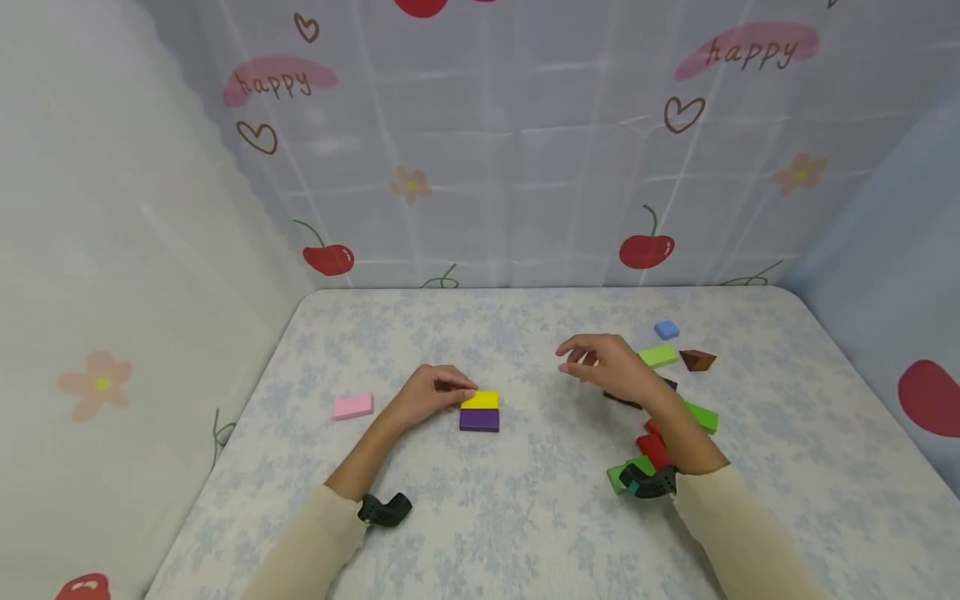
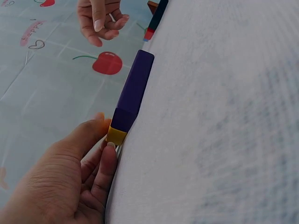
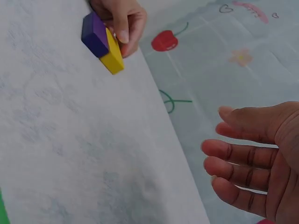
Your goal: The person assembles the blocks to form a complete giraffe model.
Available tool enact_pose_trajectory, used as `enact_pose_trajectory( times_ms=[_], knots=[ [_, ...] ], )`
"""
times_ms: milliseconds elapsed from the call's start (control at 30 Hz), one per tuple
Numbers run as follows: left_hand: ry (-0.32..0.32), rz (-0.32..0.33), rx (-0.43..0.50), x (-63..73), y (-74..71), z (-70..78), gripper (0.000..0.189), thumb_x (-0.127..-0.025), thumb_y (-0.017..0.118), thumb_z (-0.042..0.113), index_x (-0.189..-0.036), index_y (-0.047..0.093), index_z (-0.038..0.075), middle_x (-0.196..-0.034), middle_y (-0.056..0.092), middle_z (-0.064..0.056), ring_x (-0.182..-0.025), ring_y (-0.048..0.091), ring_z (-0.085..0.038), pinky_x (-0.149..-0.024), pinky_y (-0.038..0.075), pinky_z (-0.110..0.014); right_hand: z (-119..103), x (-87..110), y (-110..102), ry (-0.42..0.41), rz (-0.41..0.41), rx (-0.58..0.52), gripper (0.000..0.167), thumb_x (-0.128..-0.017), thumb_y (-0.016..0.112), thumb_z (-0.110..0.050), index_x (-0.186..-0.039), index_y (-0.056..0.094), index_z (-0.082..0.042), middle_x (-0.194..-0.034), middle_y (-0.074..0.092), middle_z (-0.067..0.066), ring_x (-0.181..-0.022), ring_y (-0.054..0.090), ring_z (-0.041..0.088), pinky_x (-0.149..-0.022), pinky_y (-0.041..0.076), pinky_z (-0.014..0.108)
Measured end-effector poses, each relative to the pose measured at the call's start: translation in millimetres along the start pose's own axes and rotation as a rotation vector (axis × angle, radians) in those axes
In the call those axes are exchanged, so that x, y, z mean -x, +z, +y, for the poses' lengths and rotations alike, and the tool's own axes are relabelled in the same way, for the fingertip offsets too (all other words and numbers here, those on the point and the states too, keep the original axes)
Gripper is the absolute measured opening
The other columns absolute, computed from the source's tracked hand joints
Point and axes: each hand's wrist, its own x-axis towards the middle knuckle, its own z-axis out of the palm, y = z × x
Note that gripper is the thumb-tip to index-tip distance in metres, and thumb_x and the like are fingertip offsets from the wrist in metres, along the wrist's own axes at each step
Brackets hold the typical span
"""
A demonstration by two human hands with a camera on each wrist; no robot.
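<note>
You pinch the left end of the yellow block (image 1: 482,401) between thumb and finger of your left hand (image 1: 430,392); the hand is narrow there. With 12 o'clock at the far edge of the table (image 1: 540,517), this hand comes to the block from 9 o'clock. At 6 o'clock of the yellow block lies the purple block (image 1: 479,420), long side touching long side, both near the middle of the table.

Your right hand (image 1: 606,365) is held in the air between 2 and 3 o'clock from this pair, well apart. Its fingers are loosely bent, with gaps between them, rather wide, and it holds nothing.

Around the right hand you have more blocks: the blue block (image 1: 667,330) at 2 o'clock, the lime block (image 1: 660,356) and the brown block (image 1: 697,360) at 3 o'clock, the green block (image 1: 703,417) at 4 o'clock, the red block (image 1: 655,452) at 5 o'clock. Your right arm partly hides some of these. The pink block (image 1: 352,407) lies alone at 9 o'clock from the pair, beyond your left hand.
</note>
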Motion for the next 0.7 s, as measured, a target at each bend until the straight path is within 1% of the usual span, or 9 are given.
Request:
enact_pose_trajectory(
  times_ms=[100,233,333,467,533,600,633,700],
  knots=[
    [0.011,-0.008,-0.010,0.5,-1.0,0.7,0.014,-0.093,0.076,0.025,-0.105,0.082,0.019,-0.099,0.073,0.000,-0.067,0.061,-0.020,-0.057,0.053,-0.030,10.5,2.8,-13.2,0.023,0.018,0.035,0.022,-0.096,0.072,-0.015,-0.115,0.072,-0.005,-0.095,0.071,0.005,-0.076,0.065,0.022,-0.062,0.054,0.031],
    [0.033,-0.012,-0.044,0.9,-1.7,1.7,0.014,-0.093,0.077,0.027,-0.105,0.082,0.022,-0.100,0.074,0.003,-0.070,0.060,-0.019,-0.059,0.051,-0.029,25.6,7.9,-27.2,0.084,0.032,0.056,0.023,-0.096,0.071,-0.013,-0.117,0.071,-0.004,-0.099,0.070,0.008,-0.080,0.065,0.025,-0.062,0.054,0.031],
    [0.037,-0.014,-0.051,0.4,-1.5,2.1,0.014,-0.093,0.077,0.028,-0.105,0.082,0.023,-0.099,0.074,0.004,-0.071,0.060,-0.019,-0.059,0.050,-0.028,37.5,12.7,-36.1,0.122,0.027,0.048,0.025,-0.097,0.070,-0.008,-0.120,0.070,-0.001,-0.104,0.070,0.012,-0.084,0.065,0.027,-0.065,0.055,0.033],
    [0.032,-0.019,-0.044,0.1,-1.8,2.2,0.013,-0.093,0.077,0.029,-0.104,0.082,0.025,-0.099,0.074,0.005,-0.069,0.059,-0.019,-0.058,0.050,-0.029,50.9,18.5,-45.9,0.155,0.016,0.021,0.028,-0.096,0.067,-0.002,-0.124,0.068,0.001,-0.115,0.068,0.019,-0.092,0.066,0.029,-0.073,0.056,0.036],
    [0.032,-0.020,-0.039,0.3,-2.0,2.2,0.013,-0.093,0.076,0.029,-0.104,0.082,0.024,-0.099,0.073,0.004,-0.068,0.059,-0.020,-0.058,0.050,-0.029,56.7,20.6,-49.3,0.167,0.019,0.024,0.028,-0.096,0.068,-0.002,-0.124,0.068,0.001,-0.119,0.067,0.021,-0.093,0.065,0.030,-0.073,0.056,0.036],
    [0.027,-0.019,-0.034,0.7,-2.0,2.0,0.013,-0.093,0.077,0.029,-0.104,0.082,0.025,-0.099,0.073,0.004,-0.068,0.059,-0.021,-0.058,0.051,-0.030,62.1,22.2,-51.3,0.172,0.022,0.037,0.027,-0.095,0.069,-0.001,-0.122,0.069,0.001,-0.119,0.067,0.022,-0.090,0.065,0.029,-0.070,0.055,0.033],
    [0.025,-0.019,-0.031,0.8,-2.0,1.8,0.012,-0.093,0.076,0.029,-0.104,0.082,0.025,-0.099,0.073,0.004,-0.067,0.059,-0.021,-0.058,0.051,-0.030,64.5,22.7,-51.8,0.171,0.021,0.052,0.028,-0.094,0.070,0.000,-0.121,0.070,0.001,-0.117,0.068,0.022,-0.086,0.065,0.028,-0.067,0.054,0.031],
    [0.023,-0.019,-0.030,1.2,-1.9,1.4,0.012,-0.093,0.076,0.029,-0.104,0.082,0.025,-0.099,0.073,0.004,-0.067,0.059,-0.021,-0.058,0.051,-0.030,69.1,23.4,-52.3,0.171,0.006,0.068,0.029,-0.092,0.070,0.003,-0.121,0.070,0.003,-0.109,0.069,0.021,-0.075,0.062,0.026,-0.060,0.049,0.028]
  ],
)
